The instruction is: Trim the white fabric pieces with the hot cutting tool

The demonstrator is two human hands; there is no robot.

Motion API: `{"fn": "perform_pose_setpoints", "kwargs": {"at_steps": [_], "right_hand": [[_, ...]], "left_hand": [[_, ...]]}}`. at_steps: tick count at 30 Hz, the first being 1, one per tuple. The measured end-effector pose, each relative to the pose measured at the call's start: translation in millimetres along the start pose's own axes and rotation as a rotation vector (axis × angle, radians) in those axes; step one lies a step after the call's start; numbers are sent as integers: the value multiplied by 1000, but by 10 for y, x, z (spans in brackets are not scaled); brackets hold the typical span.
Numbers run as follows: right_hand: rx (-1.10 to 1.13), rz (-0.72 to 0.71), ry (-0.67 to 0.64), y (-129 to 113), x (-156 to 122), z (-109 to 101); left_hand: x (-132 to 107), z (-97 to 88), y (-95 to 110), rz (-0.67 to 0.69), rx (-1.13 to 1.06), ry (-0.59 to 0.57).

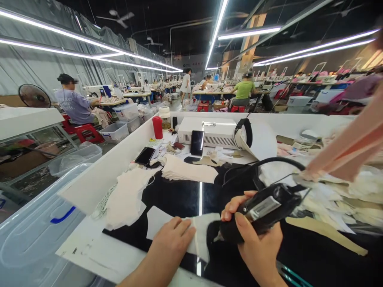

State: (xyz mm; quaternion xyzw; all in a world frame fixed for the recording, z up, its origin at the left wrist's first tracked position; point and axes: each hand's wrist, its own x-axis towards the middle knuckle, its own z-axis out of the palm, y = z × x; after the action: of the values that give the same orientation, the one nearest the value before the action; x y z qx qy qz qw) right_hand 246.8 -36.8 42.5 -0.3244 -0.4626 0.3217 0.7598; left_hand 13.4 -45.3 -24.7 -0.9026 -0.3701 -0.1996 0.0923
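Note:
Fingers stretched, my left hand lies on a pale cut piece of fabric, pressing it against the glossy black work surface. My right hand is wrapped round a black corded handheld power tool with a silver label. The tool's narrow tip points down and left, close to the fabric's right edge; whether it touches cannot be made out. A stack of cream fabric pieces rests beyond my hands. Another pale stack lies to the left, beside a bundle of thin cord.
Behind the fabric stand a white vented box, an upright phone and a red cup. A second phone lies left. Piled scraps fill the right side, under hanging pink fabric. Co-workers sit at machines farther off.

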Motion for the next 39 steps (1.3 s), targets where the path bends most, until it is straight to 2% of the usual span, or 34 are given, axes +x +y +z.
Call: {"fn": "perform_pose_setpoints", "kwargs": {"at_steps": [5, 9, 17, 26, 28, 30, 34, 39], "right_hand": [[33, -11, 76, -200, -31, 52], [43, 13, 101, -280, -65, 44], [32, 5, 113, -231, -104, 17], [0, -8, 51, -168, -162, 4], [-5, -4, 46, -173, -165, 4], [-17, -1, 46, -176, -165, 0], [-30, -10, 40, -171, -168, -16], [-11, -1, 28, -164, -183, -29]], "left_hand": [[121, -130, 212, -58, 98, -127], [155, -213, 262, -68, 98, -126], [126, -226, 268, -81, 78, -120], [103, -292, 356, -110, 123, -136], [123, -323, 405, -64, 75, -89], [160, -334, 444, 60, -24, -57], [244, -257, 453, 303, -179, -110], [276, -113, 354, 336, -226, -140]]}}
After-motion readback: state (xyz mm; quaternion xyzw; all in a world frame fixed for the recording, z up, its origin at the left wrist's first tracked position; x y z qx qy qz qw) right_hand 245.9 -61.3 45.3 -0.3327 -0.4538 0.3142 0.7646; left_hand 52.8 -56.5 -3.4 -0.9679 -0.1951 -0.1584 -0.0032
